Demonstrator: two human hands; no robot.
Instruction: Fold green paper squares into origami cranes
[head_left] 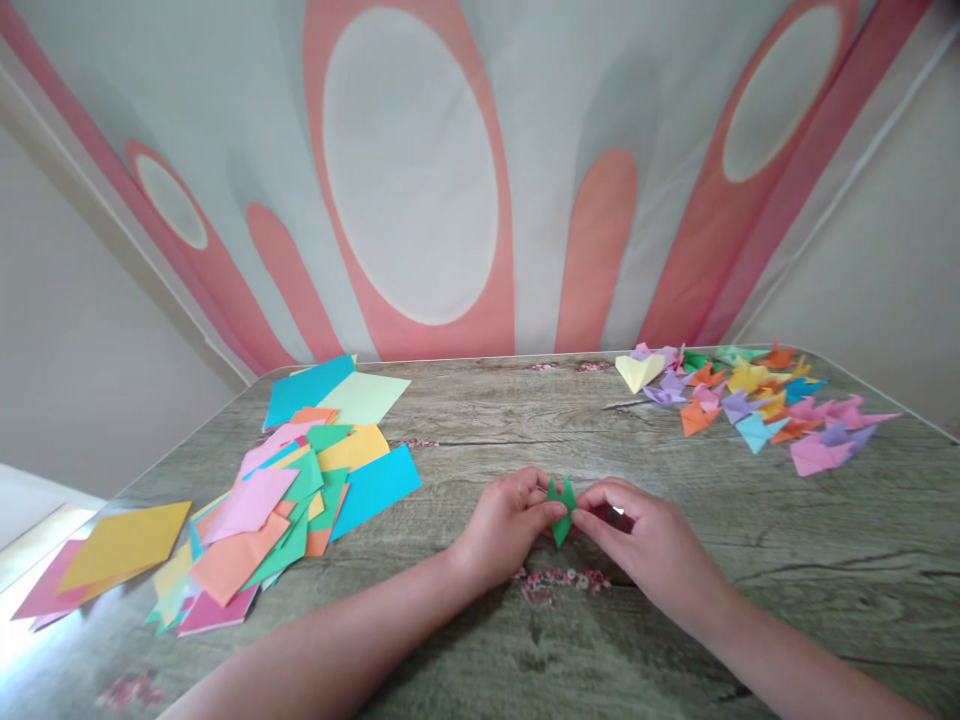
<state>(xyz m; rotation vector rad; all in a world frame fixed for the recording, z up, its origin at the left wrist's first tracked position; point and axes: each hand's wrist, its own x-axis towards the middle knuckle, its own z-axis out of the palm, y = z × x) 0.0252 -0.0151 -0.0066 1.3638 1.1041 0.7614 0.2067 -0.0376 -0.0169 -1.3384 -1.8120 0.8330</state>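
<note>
A small piece of folded green origami paper is held up between my two hands over the table's middle. It has two points at the top and one at the bottom. My left hand pinches its left side between thumb and fingers. On the other side, my right hand grips the right edge with thumb and index finger. Parts of the paper's edges are hidden behind my fingertips.
Loose coloured paper sheets lie in a spread heap on the left. Several folded paper figures sit at the far right, beside a pale yellow paper heart. The wood-patterned table ends at a patterned cloth behind.
</note>
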